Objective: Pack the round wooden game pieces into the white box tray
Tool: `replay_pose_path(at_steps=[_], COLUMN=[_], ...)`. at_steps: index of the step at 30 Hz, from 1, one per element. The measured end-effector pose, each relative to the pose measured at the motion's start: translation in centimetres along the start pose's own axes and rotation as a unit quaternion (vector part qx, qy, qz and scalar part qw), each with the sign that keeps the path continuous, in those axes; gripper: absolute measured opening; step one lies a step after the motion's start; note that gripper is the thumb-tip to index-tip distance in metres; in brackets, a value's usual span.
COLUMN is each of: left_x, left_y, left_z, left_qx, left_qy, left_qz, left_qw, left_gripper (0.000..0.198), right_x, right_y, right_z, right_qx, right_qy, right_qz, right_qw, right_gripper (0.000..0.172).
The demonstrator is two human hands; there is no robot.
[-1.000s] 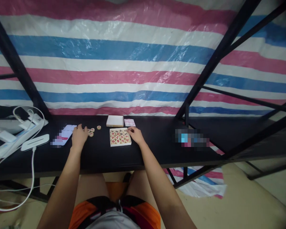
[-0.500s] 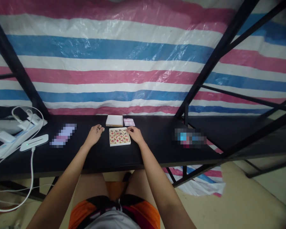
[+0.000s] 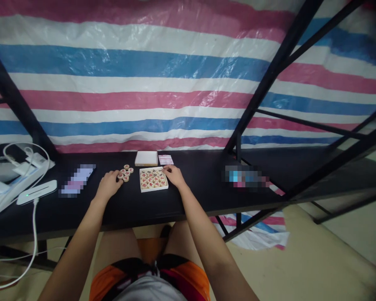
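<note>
Several round pale chess pieces [image 3: 125, 172] with red characters lie in a loose group on the black table. My left hand [image 3: 110, 184] is beside them on their left, fingertips at the nearest pieces, fingers apart. To the right of the group, a shallow white box [image 3: 154, 190] holds rows of similar pieces with red or dark characters. My right hand [image 3: 173, 174] is at the box's upper right corner, its fingers bent together at the rim. What those fingers grip is too small to tell. Behind the box sits a white lid [image 3: 146, 158].
A pink and white slip of paper [image 3: 166, 159] lies beside the lid. Left are a blurred phone [image 3: 78, 180], a white device [image 3: 36, 192] and a power strip with cables [image 3: 17, 184]. A blurred object [image 3: 244, 178] lies right, near black frame bars.
My left hand has moved left and opened, leaving the loose group of pieces in view. My right hand stays at the box corner. The view has shifted slightly.
</note>
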State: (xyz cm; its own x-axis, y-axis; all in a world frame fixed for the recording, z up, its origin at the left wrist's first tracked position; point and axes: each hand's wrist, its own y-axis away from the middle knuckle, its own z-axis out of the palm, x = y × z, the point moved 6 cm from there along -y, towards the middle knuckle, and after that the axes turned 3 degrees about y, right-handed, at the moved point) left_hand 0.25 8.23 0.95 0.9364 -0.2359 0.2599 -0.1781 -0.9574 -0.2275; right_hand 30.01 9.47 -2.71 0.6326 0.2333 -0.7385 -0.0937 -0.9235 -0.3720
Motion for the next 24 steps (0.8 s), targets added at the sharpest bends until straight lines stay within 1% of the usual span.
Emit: replay_pose_path(at_steps=[5, 7, 8, 9, 11, 12, 13, 14, 16, 18, 20, 22, 24], left_x=[0.1, -0.1, -0.2, -0.1, 0.4, 1.1, 2.0, 3.2, 5.9, 8.2, 9.5, 10.3, 11.2], left_y=[0.1, 0.3, 0.3, 0.4, 0.6, 0.5, 0.4, 0.1, -0.7, -1.7, -2.7, -3.6, -4.0], left_z=[-0.4, -0.7, -1.0, -1.4, -2.3, -2.6, -2.7, -2.5, -1.3, -0.1, 0.6, 1.3, 1.8], left_qx=[0.001, 0.001, 0.011, 0.032, 0.096, 0.125, 0.139, 0.127, 0.058, 0.007, -0.011, -0.027, -0.046], left_qy=[0.004, 0.005, 0.011, 0.022, 0.065, 0.096, 0.129, 0.165, 0.220, 0.224, 0.211, 0.204, 0.202], left_qz=[-0.002, -0.014, -0.023, -0.034, -0.046, -0.037, -0.017, 0.018, 0.086, 0.126, 0.128, 0.122, 0.140], left_qw=[1.000, 1.000, 1.000, 0.999, 0.992, 0.987, 0.982, 0.978, 0.970, 0.966, 0.969, 0.971, 0.968], left_gripper=[0.020, 0.016, 0.015, 0.015, 0.017, 0.019, 0.020, 0.021, 0.022, 0.022, 0.021, 0.021, 0.021], right_x=[0.2, 0.2, 0.3, 0.2, 0.1, 0.1, 0.0, -0.1, -0.2, -0.2, -0.1, 0.0, 0.1], right_y=[0.0, 0.0, 0.0, 0.1, 0.1, 0.1, 0.1, 0.1, 0.2, 0.2, 0.1, 0.1, 0.1], right_z=[0.0, 0.0, 0.0, 0.0, 0.0, -0.1, -0.1, -0.1, -0.1, -0.1, -0.1, 0.0, 0.0], right_qx=[0.000, -0.003, -0.004, -0.005, -0.007, -0.008, -0.009, -0.010, -0.012, -0.013, -0.011, -0.011, -0.013], right_qy=[0.006, 0.003, 0.002, 0.001, 0.000, 0.000, 0.001, 0.001, 0.002, 0.002, 0.001, 0.001, 0.002], right_qz=[0.001, 0.002, 0.003, 0.004, 0.005, 0.006, 0.007, 0.007, 0.008, 0.010, 0.012, 0.013, 0.011], right_qw=[1.000, 1.000, 1.000, 1.000, 1.000, 1.000, 1.000, 1.000, 1.000, 1.000, 1.000, 1.000, 1.000], right_gripper=[0.017, 0.017, 0.017, 0.017, 0.017, 0.018, 0.018, 0.017, 0.017, 0.016, 0.016, 0.016, 0.016])
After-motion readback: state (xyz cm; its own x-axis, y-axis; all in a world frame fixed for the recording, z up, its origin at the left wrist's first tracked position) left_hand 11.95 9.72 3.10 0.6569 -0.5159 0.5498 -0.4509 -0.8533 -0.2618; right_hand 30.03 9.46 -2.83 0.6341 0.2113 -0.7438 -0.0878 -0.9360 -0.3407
